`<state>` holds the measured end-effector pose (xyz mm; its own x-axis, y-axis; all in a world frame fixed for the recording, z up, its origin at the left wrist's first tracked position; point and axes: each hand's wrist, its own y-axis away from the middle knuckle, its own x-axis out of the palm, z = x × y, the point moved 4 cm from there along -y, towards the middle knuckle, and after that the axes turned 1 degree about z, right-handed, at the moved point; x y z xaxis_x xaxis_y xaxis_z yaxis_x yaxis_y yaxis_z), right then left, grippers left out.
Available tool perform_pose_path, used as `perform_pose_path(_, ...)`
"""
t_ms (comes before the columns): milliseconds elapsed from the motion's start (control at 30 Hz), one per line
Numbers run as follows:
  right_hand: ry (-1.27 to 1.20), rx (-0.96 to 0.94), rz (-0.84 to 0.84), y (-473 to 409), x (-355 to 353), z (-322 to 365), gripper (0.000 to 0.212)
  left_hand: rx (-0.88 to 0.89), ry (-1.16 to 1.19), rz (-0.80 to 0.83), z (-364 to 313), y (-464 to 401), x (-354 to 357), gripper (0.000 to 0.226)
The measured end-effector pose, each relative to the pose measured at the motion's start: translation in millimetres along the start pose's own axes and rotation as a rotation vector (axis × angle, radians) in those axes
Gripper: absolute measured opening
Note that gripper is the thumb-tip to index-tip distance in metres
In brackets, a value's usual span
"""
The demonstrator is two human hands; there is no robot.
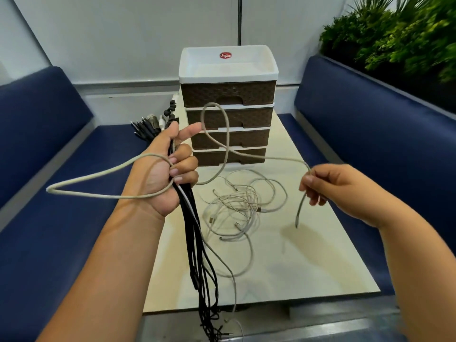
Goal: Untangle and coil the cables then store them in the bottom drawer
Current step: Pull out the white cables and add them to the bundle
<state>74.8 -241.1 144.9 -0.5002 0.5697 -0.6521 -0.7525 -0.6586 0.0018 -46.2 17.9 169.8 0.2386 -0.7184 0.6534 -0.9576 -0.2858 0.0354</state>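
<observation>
My left hand (167, 169) grips a bundle of black cables (197, 243) with a white one among them; their plugs stick up above my fist and their tails hang below the table edge. A grey braided cable (222, 134) loops around that hand and arcs across to my right hand (328, 186), which pinches it near its free end. A tangle of thin white cables (241, 208) lies on the table. Behind stands the drawer unit (228, 95) with brown fronts; its bottom drawer (229, 157) is closed.
The cream table (308, 267) is narrow, with blue bench seats (61, 193) on both sides. Green plants (394, 38) fill the upper right. A pale wall stands behind the drawer unit.
</observation>
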Motion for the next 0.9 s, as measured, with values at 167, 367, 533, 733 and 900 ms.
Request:
perform_pose_path(167, 0.084, 0.182, 0.247, 41.6, 17.6, -56.7, 0.024, 0.052, 0.003, -0.031, 7.6, 28.3, 6.9, 0.036)
perform_pose_path(367, 0.395, 0.315, 0.745, 86.5, 76.4, -83.4, 0.014, 0.069, -0.02, -0.068, 25.3, 64.2, 27.4, 0.035)
perform_pose_path(533, 0.158, -0.008, 0.39, 92.4, 96.8, -23.7, 0.054, 0.023, -0.034, -0.078, 53.2, 84.5, 44.7, 0.035)
perform_pose_path(733, -0.225, -0.343, 0.103, 108.3, 115.8, 46.4, 0.012, -0.003, -0.016, -0.08, 77.8, 99.4, 58.3, 0.034)
perform_pose_path(900, -0.326, -0.348, 0.011, 115.1, 111.0, 39.7, 0.013, 0.034, 0.038, -0.111, 78.7, 105.8, 55.2, 0.035)
